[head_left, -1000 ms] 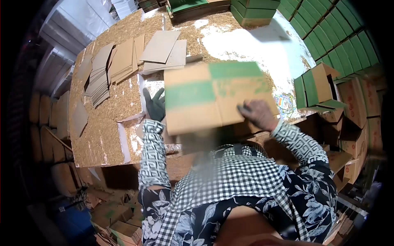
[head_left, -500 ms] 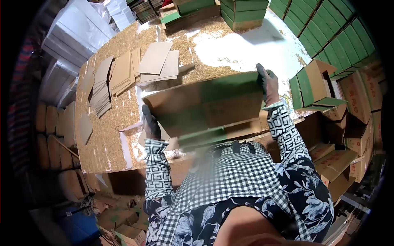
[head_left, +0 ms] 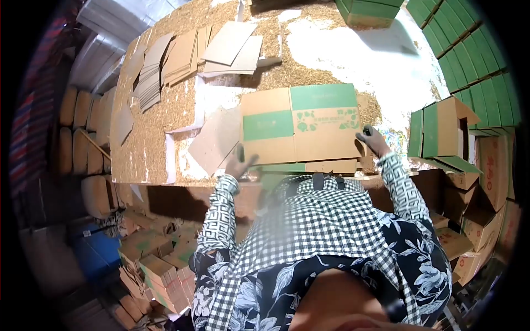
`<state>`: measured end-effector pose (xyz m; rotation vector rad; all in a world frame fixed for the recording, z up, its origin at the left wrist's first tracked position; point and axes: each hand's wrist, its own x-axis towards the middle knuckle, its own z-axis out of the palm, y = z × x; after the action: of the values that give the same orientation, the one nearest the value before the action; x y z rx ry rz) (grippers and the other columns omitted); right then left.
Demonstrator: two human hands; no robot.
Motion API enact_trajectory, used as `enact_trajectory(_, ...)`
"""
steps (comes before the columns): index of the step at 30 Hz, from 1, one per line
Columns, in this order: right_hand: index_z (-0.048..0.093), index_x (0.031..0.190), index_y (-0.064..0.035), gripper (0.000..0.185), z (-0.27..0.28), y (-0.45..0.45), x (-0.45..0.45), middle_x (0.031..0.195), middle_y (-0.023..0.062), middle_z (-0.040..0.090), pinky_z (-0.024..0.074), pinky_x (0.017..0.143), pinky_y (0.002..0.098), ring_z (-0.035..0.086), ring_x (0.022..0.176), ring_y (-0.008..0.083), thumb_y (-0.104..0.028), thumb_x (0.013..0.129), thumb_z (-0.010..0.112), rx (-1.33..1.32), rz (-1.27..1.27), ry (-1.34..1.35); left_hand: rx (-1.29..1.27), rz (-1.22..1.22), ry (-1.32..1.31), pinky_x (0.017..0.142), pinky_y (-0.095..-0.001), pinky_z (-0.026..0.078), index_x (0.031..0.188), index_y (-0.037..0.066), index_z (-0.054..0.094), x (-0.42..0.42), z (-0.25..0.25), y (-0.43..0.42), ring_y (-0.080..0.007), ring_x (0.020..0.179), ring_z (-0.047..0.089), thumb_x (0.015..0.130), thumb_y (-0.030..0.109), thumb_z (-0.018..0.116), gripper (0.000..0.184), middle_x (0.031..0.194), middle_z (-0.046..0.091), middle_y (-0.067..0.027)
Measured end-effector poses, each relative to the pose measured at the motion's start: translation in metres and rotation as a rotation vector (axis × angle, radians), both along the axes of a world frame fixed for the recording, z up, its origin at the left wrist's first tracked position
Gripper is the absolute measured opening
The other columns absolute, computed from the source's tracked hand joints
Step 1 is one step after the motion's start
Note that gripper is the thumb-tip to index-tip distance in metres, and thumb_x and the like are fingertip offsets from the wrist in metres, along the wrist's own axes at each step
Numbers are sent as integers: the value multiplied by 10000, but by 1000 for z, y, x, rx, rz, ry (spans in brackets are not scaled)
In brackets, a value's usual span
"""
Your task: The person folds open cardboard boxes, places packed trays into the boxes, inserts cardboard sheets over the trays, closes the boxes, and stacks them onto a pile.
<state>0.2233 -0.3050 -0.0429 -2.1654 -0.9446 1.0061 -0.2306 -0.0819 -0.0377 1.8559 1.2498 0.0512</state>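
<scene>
A flattened cardboard carton (head_left: 326,140), brown with green printed panels, lies in front of me on the table. By its lower left corner is my left hand (head_left: 239,164), in a dark glove, with thumb and fingers spread apart. My right hand (head_left: 376,142), also gloved, is at the carton's right edge with its fingers pointing toward it and slightly apart. Whether those fingertips touch the edge is hard to see. Under the carton's near edge, another green and brown cardboard piece (head_left: 331,166) shows. A grey-brown cardboard sheet (head_left: 215,140) lies partly beneath the carton's left side.
Loose cardboard sheets (head_left: 179,58) and pale sheets (head_left: 231,44) lie on the worn table (head_left: 149,146). An open green and brown box (head_left: 441,127) stands at the right, near stacked green boxes (head_left: 477,55). Folded cartons (head_left: 160,276) are low at the left.
The carton was tilted up between both hands; now it lies flat on the table with its printed face up. Both hands have moved to its lower edges, and the view has shifted.
</scene>
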Motion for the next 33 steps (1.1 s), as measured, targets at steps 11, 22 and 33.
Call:
enact_trajectory(11, 458, 1320, -14, 718, 125, -5, -59, 1375, 170, 415, 432, 1009, 403, 469, 1248, 301, -269, 736, 789, 669, 28, -20, 302, 291, -235, 977, -384, 448, 1256, 27, 521, 9, 47, -42, -295, 1118, 532, 639, 195, 845, 717, 1203, 527, -162)
enact_trajectory(22, 437, 1049, -32, 217, 218, 32, -101, 1314, 249, 444, 361, 1025, 433, 445, 1238, 316, 4, 847, 508, 1240, 288, -222, 352, 375, -121, 512, -358, 458, 719, 37, 719, 33, 220, 0, -197, 515, 595, 872, 463, 570, 477, 560, 617, -123)
enact_trajectory(33, 399, 1378, -149, 904, 134, 136, -60, 1371, 207, 359, 352, 1018, 490, 389, 1226, 389, -241, 597, 845, 766, 234, -846, -74, -734, -328, 1035, -463, 346, 1303, -22, 449, 99, 184, -51, -352, 1167, 490, 829, 474, 569, 697, 1272, 466, -261)
